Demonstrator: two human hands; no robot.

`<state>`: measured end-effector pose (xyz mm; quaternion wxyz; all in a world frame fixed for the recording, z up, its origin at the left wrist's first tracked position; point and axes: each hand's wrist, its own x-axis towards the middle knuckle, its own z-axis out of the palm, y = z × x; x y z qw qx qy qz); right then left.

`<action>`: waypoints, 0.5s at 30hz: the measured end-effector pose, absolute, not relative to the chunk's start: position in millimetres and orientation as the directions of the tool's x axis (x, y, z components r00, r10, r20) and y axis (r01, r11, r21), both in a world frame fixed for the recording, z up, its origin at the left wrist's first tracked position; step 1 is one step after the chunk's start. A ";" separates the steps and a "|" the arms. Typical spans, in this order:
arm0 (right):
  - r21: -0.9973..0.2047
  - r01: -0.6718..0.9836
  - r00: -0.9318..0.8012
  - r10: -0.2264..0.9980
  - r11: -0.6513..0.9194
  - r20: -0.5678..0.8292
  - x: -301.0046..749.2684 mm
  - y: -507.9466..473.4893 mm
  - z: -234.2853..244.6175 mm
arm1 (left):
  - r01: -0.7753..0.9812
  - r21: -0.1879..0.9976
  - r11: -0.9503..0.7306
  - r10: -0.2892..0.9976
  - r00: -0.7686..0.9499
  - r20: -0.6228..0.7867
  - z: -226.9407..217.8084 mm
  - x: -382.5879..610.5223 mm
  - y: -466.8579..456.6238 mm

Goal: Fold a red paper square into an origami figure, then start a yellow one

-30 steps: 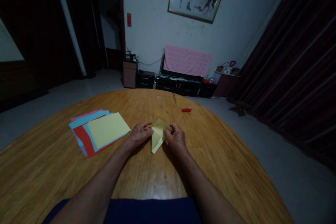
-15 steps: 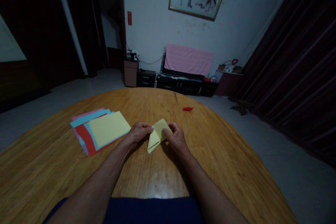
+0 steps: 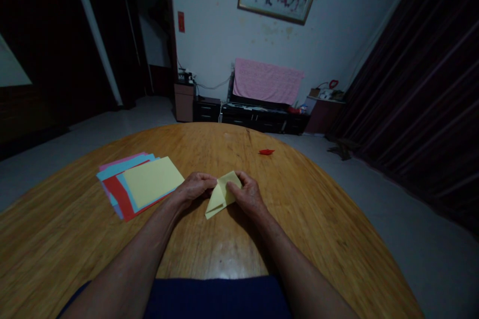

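Observation:
Between my two hands is a folded sheet of pale yellow paper (image 3: 220, 198), with a slanted flap on its left part and a point toward me. My left hand (image 3: 196, 185) pinches its upper left edge between thumb and fingers. On the right side, my right hand (image 3: 247, 193) grips the paper, thumb on top and fingers behind it. The undersides of the folds are hidden. To the left of my left hand lies a fanned stack of coloured paper sheets (image 3: 153, 182), yellow on top, with blue, red and pink edges showing.
The round wooden table (image 3: 307, 239) spreads around my forearms. A small folded red paper piece (image 3: 266, 152) lies near its far right side. Beyond the table stand a low black cabinet (image 3: 262, 119) and a screen-like thing draped with a pink cloth (image 3: 267, 79).
The yellow paper has turned slightly, its near point shifting a little left. My right thumb has slid slightly left over the paper. Both hands keep hold. The whole view has shifted slightly.

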<state>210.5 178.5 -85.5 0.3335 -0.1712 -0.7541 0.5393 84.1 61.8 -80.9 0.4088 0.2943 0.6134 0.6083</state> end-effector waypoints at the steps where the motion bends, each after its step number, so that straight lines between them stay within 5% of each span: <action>1: -0.923 -0.103 -0.721 0.611 0.372 0.327 210.6 178.6 -85.4 | -0.143 0.987 0.078 0.863 -0.486 -0.139 -82.2 83.4 62.3; 9: -0.866 -0.063 -0.673 0.620 0.496 0.404 211.5 179.1 -81.5 | -0.113 0.986 0.120 0.864 -0.478 -0.160 -74.0 83.1 57.0; 15: -0.858 0.070 -0.594 0.713 0.509 0.374 210.8 182.1 -81.3 | 0.235 0.962 0.137 0.911 -0.411 -0.029 -72.6 80.6 58.8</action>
